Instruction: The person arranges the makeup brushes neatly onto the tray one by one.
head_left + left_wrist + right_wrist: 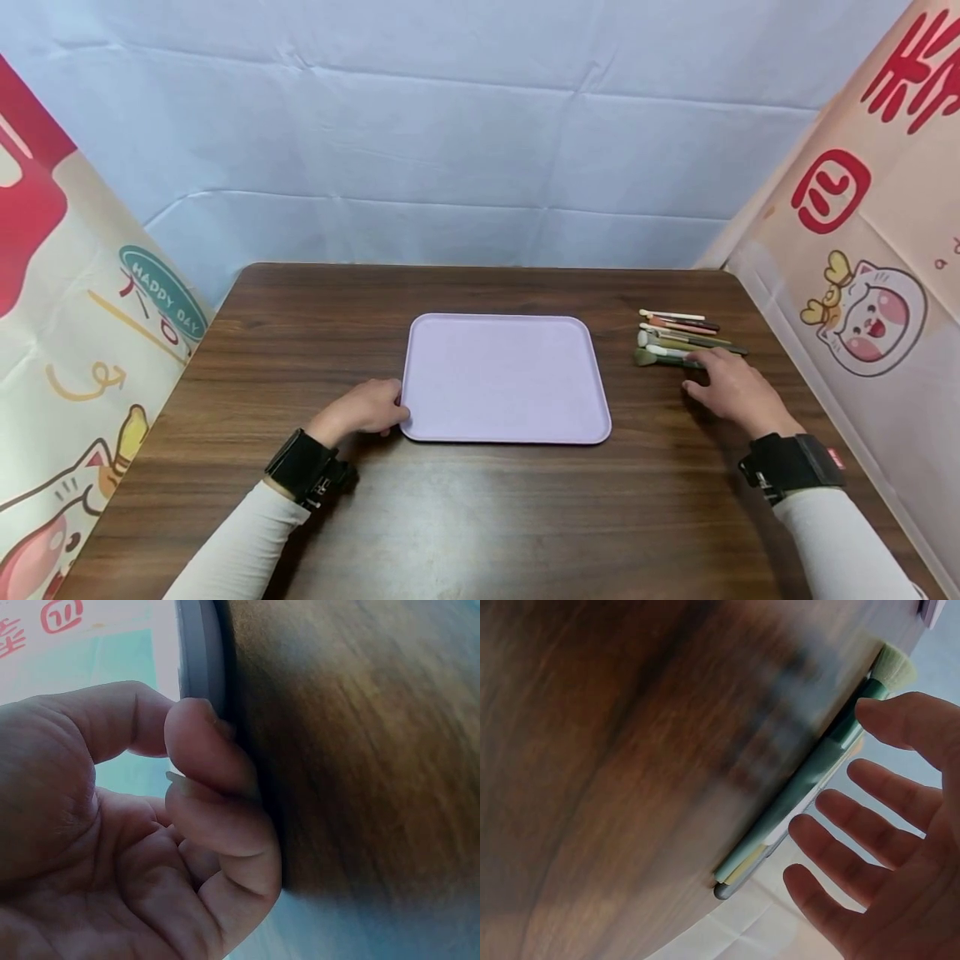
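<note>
Beside the spread right fingers (870,829) lie brushes (802,784); the left fingers (214,746) grip the tray (502,379).

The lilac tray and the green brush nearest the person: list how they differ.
The lilac tray is broad and rectangular, the green brush long and slim. The tray looks one colour; the brush has a green handle and paler bristles. The tray lies apart, the brush beside other brushes. Both rest on the brown table.
</note>
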The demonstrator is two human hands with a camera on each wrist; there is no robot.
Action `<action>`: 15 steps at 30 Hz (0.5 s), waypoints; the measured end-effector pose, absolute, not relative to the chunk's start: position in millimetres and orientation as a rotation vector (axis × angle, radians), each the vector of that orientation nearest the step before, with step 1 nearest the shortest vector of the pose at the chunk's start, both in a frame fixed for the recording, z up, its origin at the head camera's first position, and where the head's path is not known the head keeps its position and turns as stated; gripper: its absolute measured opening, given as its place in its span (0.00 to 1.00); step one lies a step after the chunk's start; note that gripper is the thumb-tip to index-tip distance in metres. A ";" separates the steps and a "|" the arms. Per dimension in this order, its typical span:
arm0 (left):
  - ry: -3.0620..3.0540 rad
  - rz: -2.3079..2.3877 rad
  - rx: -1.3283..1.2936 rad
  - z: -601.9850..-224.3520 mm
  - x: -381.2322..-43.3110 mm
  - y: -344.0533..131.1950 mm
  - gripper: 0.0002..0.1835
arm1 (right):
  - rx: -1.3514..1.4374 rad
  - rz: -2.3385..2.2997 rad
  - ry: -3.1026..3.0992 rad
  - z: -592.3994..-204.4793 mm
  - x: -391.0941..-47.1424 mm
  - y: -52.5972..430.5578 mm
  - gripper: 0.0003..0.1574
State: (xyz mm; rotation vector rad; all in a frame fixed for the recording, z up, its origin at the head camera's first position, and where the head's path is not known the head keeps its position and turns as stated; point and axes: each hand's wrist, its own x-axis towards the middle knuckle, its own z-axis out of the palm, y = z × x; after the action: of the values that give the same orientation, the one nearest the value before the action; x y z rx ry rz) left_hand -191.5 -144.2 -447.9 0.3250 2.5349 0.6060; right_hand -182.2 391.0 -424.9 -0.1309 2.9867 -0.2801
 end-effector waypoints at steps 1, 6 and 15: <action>2.533 0.607 0.325 -448.1 -191.5 -144.2 0.05 | -0.130 -0.278 2.987 -425.4 -182.7 391.9 0.34; 2.526 0.616 0.322 -448.0 -191.0 -144.0 0.04 | -0.136 -0.268 2.987 -428.1 -185.5 395.7 0.33; 2.532 0.604 0.318 -447.1 -190.2 -144.3 0.04 | -0.221 -0.268 3.046 -432.1 -191.2 398.2 0.26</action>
State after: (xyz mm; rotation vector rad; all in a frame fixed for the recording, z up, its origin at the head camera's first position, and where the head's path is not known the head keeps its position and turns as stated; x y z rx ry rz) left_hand -190.2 -144.3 -447.1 0.3184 2.5323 0.6044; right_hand -191.2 398.2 -432.1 -0.2210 3.0457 -0.2680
